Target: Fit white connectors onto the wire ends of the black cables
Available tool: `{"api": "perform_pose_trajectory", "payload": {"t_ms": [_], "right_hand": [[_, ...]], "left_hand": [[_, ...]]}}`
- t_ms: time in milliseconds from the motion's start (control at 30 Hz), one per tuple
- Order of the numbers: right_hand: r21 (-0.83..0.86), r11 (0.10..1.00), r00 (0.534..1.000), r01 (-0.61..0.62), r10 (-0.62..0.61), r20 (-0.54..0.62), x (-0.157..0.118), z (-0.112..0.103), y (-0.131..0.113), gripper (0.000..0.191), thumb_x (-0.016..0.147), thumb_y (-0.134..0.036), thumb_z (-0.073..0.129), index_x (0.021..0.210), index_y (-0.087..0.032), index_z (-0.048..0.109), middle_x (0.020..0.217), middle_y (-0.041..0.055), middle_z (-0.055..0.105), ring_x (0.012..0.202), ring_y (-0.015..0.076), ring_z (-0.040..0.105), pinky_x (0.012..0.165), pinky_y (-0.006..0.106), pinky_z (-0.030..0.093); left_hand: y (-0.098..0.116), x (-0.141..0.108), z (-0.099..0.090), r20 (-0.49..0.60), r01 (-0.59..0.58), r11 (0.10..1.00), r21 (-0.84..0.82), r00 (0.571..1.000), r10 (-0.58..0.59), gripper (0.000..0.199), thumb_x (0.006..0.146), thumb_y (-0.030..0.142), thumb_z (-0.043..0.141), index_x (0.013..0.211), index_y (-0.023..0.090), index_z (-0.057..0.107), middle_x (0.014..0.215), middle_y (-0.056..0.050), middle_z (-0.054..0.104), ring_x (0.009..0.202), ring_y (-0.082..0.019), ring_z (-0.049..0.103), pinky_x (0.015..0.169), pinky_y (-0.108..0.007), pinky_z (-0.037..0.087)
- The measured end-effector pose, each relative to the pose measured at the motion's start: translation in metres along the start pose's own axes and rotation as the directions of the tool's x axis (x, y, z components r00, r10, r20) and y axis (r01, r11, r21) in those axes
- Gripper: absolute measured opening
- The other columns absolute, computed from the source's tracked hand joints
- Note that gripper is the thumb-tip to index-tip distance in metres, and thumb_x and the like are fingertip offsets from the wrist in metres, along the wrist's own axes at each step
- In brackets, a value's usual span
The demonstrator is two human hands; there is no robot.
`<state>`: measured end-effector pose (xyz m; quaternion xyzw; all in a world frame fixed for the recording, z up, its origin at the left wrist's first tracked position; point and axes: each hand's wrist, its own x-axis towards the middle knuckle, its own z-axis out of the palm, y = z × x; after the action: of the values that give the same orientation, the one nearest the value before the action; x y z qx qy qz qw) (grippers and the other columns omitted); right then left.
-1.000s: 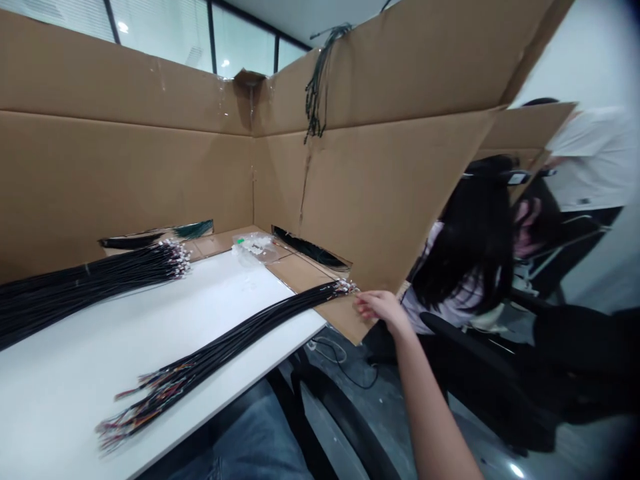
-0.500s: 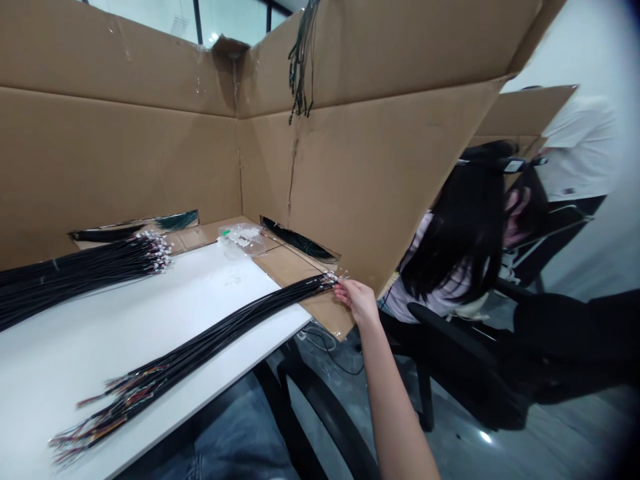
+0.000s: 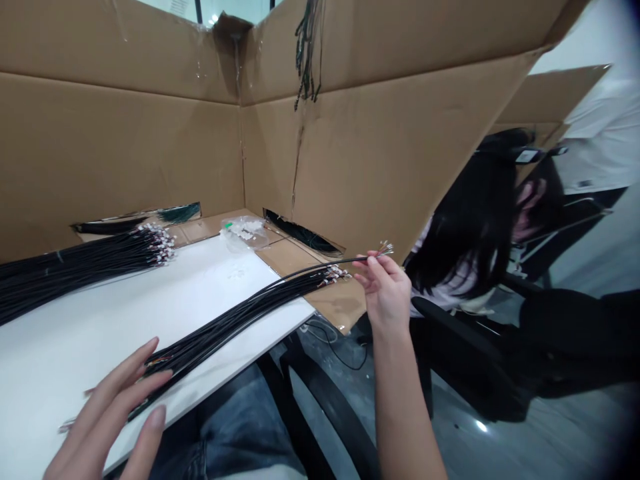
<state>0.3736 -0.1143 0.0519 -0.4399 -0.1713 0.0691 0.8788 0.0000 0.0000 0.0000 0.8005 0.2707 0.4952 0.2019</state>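
Right hand (image 3: 389,293), right of centre, pinches the tip end of a black cable (image 3: 320,265), whose fine wire ends fan out past the fingertips. That cable rises slightly above the cable bundle (image 3: 240,320) running from lower left to centre. Left hand (image 3: 110,417), lower left, has its fingers spread wide over the bundle's near end; whether it touches cannot be told.

A thicker bundle (image 3: 75,267) lies at the left, its white connectors pointing toward a clear plastic bag (image 3: 245,230) near the centre. Cardboard walls (image 3: 375,153) close off the back and right, with dark cords (image 3: 306,60) hanging at upper centre. White tabletop (image 3: 215,280) shows between the two bundles. Its front edge runs diagonally above jeans-clad legs (image 3: 240,433), ending at a cardboard sheet (image 3: 345,307) beneath the connectors. Beyond the right wall's slanting edge are a seated person (image 3: 475,220) and a black chair (image 3: 500,360).
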Motion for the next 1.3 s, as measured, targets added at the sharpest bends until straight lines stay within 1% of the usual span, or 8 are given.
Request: {"api": "perform_pose_trajectory", "payload": {"t_ms": [267, 500, 667, 767, 933, 1067, 1167, 1300], "right_hand": [[0.126, 0.988, 0.994, 0.086, -0.075, -0.084, -0.012, 0.018, -0.032, 0.006, 0.074, -0.011, 0.07, 0.076, -0.016, 0.067, 0.073, -0.002, 0.071, 0.06, 0.0066, 0.067, 0.05, 0.011, 0.053], [0.276, 0.959, 0.961, -0.07, 0.139, -0.239, 0.008, 0.008, -0.021, 0.019, 0.091, -0.002, 0.052, 0.076, -0.009, 0.061, 0.073, -0.0014, 0.065, 0.061, 0.0051, 0.062, 0.051, 0.013, 0.051], [0.273, 0.956, 0.936, -0.108, 0.19, -0.295, 0.015, -0.006, -0.008, 0.014, 0.092, -0.007, 0.055, 0.081, -0.01, 0.062, 0.088, 0.0017, 0.068, 0.071, 0.0076, 0.065, 0.055, 0.016, 0.055], [0.206, 0.968, 0.942, -0.144, 0.198, -0.272, 0.012, -0.014, -0.007, 0.025, 0.089, -0.003, 0.053, 0.072, -0.016, 0.067, 0.124, 0.0042, 0.066, 0.108, 0.0103, 0.064, 0.075, 0.012, 0.058], [0.086, 0.98, 0.955, -0.178, 0.193, -0.227, 0.006, -0.02, -0.009, 0.04, 0.085, -0.008, 0.048, 0.06, -0.031, 0.068, 0.144, -0.0136, 0.046, 0.136, 0.0037, 0.039, 0.075, 0.003, 0.051], [0.052, 0.983, 0.953, -0.177, 0.184, -0.24, -0.006, -0.009, -0.008, 0.034, 0.084, -0.013, 0.054, 0.058, -0.031, 0.068, 0.136, -0.0097, 0.058, 0.138, 0.0099, 0.039, 0.079, 0.006, 0.055], [0.055, 0.973, 0.962, -0.224, 0.23, -0.15, -0.025, 0.012, 0.003, 0.025, 0.081, -0.01, 0.059, 0.064, -0.024, 0.07, 0.103, 0.0034, 0.074, 0.111, 0.016, 0.065, 0.07, 0.016, 0.062], [0.05, 0.944, 0.946, -0.325, 0.325, 0.026, -0.056, 0.043, 0.029, 0.005, 0.074, -0.008, 0.068, 0.074, -0.013, 0.068, 0.072, 0.0003, 0.071, 0.067, 0.0102, 0.07, 0.049, 0.014, 0.056]], "left_hand": [[0.009, -0.037, 0.025, 0.166, 0.071, 0.993, 0.09, 0.982, -0.085, 0.03, 0.088, 0.03, 0.058, 0.118, 0.033, 0.059, 0.122, 0.0, 0.065, 0.105, -0.023, 0.065, 0.093, -0.034, 0.049], [0.032, -0.04, 0.05, 0.517, 0.557, 0.754, -0.348, 0.785, -0.341, 0.065, 0.095, 0.026, 0.046, 0.149, 0.044, 0.014, 0.159, 0.0, 0.023, 0.134, -0.022, 0.043, 0.104, -0.038, 0.043], [0.024, -0.029, 0.055, 0.517, 0.582, 0.603, -0.545, 0.8, -0.304, 0.073, 0.094, 0.026, 0.05, 0.149, 0.048, 0.007, 0.162, 0.001, 0.01, 0.141, -0.024, 0.033, 0.106, -0.038, 0.039], [0.017, -0.028, 0.059, 0.514, 0.581, 0.523, -0.624, 0.809, -0.286, 0.075, 0.092, 0.032, 0.055, 0.15, 0.045, 0.009, 0.162, -0.002, 0.005, 0.141, -0.028, 0.033, 0.104, -0.04, 0.04], [0.027, -0.032, 0.058, 0.436, 0.507, 0.535, -0.675, 0.86, -0.266, 0.069, 0.093, 0.032, 0.055, 0.147, 0.049, 0.017, 0.162, 0.004, 0.002, 0.14, -0.029, 0.035, 0.103, -0.038, 0.043], [0.033, -0.021, 0.028, 0.285, 0.395, 0.633, -0.665, 0.919, -0.274, 0.067, 0.093, 0.026, 0.055, 0.146, 0.051, 0.021, 0.162, 0.006, 0.003, 0.139, -0.029, 0.037, 0.102, -0.035, 0.046], [0.021, -0.006, -0.012, -0.015, 0.234, 0.712, -0.662, 0.946, -0.325, 0.067, 0.087, 0.022, 0.063, 0.142, 0.047, 0.035, 0.161, 0.004, 0.013, 0.132, -0.028, 0.047, 0.092, -0.027, 0.054], [0.002, 0.004, -0.061, -0.193, 0.225, 0.727, -0.648, 0.876, -0.442, 0.062, 0.083, 0.019, 0.064, 0.138, 0.043, 0.046, 0.159, 0.004, 0.021, 0.134, -0.03, 0.044, 0.087, -0.025, 0.056]]}}
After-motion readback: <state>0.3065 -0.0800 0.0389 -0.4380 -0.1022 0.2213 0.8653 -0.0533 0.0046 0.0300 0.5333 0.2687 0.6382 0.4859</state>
